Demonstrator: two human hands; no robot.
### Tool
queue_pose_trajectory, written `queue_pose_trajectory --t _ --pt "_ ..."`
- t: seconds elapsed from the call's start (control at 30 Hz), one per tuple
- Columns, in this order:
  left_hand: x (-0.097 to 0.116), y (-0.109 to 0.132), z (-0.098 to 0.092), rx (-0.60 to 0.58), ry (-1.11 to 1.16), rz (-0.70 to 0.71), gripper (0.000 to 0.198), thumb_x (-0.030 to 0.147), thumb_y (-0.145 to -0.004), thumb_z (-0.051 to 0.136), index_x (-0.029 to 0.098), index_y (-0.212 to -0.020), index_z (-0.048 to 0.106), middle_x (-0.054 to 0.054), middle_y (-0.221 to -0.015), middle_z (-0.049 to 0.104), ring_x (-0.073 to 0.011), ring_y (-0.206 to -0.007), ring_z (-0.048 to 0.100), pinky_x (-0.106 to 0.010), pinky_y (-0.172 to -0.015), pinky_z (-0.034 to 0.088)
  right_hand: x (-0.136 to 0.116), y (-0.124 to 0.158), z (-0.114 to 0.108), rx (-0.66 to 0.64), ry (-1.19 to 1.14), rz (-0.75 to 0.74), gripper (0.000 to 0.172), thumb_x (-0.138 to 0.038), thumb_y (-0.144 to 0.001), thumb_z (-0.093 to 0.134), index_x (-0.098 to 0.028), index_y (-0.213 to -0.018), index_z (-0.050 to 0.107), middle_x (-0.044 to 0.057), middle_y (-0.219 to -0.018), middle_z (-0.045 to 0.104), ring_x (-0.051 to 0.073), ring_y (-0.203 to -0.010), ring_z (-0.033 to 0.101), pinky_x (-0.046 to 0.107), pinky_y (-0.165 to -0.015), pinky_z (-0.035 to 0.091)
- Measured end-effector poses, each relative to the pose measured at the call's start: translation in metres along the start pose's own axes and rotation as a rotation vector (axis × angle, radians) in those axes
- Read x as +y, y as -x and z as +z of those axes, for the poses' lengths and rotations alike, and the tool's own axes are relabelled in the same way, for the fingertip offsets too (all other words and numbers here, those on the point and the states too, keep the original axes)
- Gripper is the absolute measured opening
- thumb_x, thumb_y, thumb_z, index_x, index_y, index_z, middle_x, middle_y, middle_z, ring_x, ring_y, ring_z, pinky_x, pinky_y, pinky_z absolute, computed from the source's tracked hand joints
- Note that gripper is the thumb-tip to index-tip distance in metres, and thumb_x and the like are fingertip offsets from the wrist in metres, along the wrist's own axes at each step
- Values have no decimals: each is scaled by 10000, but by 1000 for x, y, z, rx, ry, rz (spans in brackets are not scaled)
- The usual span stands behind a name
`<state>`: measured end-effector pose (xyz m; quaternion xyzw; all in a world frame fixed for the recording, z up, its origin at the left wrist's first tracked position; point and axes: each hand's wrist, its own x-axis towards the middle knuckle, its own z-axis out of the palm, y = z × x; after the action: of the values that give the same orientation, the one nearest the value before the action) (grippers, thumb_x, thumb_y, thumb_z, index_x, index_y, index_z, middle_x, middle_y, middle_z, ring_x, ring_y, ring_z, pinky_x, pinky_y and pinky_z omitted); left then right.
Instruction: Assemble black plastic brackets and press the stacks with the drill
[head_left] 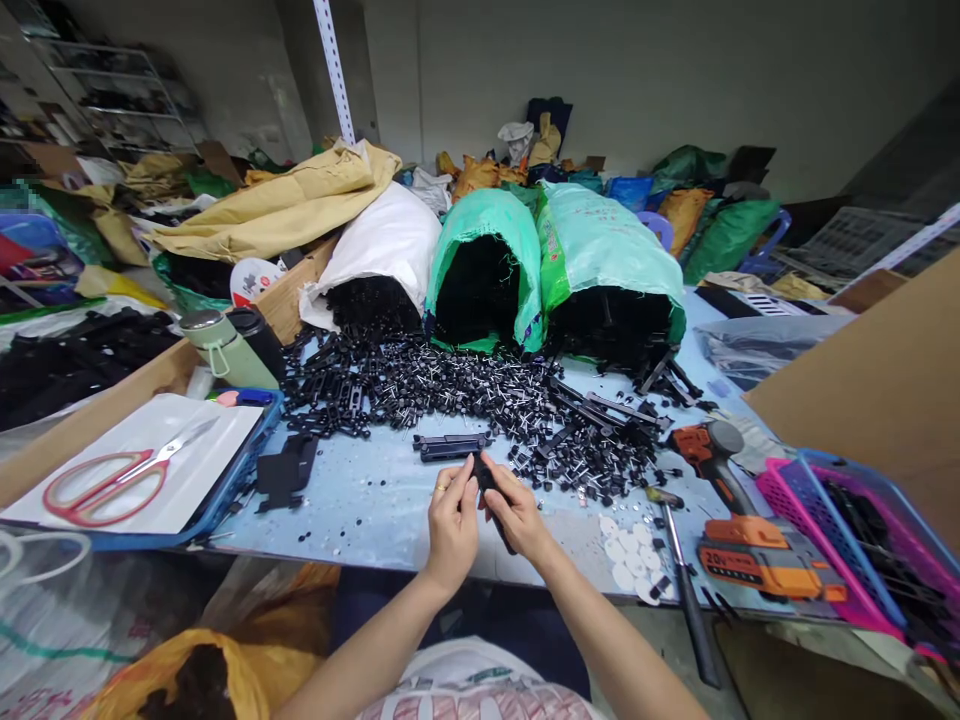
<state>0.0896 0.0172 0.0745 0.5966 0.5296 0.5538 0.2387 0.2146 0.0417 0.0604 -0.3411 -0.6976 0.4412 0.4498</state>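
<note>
Between my two hands, over the front edge of the blue table [360,500], is a narrow black plastic part [491,485]. My left hand [453,525] pinches its upper end from the left, with a ring on one finger. My right hand [520,512] is closed around it from the right, thumb on top. What lies under the fingertips is hidden. Just beyond the hands rest long black plastic pieces [450,447], side by side on the table. A wide heap of small black parts with metal pins [465,390] spreads behind them.
A white sack [382,240] and two green sacks [487,225] spill black parts at the back. At right lie an orange cordless drill [712,460], a hammer [682,570], white discs [634,555] and baskets [810,540]. Red-handled scissors [112,485] and a green bottle [229,350] are left.
</note>
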Motion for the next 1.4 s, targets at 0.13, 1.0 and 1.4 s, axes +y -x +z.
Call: queue_pose_trajectory --t 0.13,1.0,1.4 --pt "-1 -5 -2 -47 14 75 324 248 -871 371 210 -1161 511 -73 -979 537 -159 -927 521 -305 -822 427 -1 4 7 31 83 -23 469 -361 -872 404 -277 -1325 312 79 -1095 489 137 -733 524 280 -616 493" --pt "-59 0 1 -809 -823 245 306 196 -817 441 177 -1120 484 -96 -939 566 -247 -903 488 -378 -752 344 50 -27 -136 157 659 816 586 -219 -800 422 -77 -1316 184 72 -879 627 133 -721 604 232 -632 462" --pt "-60 -7 2 -960 -601 171 330 249 -831 384 217 -1153 447 -67 -1049 531 -214 -1004 452 -358 -856 336 18 52 -72 -689 897 200 330 -402 -865 400 -227 -1127 501 52 -941 607 185 -856 569 277 -737 387"
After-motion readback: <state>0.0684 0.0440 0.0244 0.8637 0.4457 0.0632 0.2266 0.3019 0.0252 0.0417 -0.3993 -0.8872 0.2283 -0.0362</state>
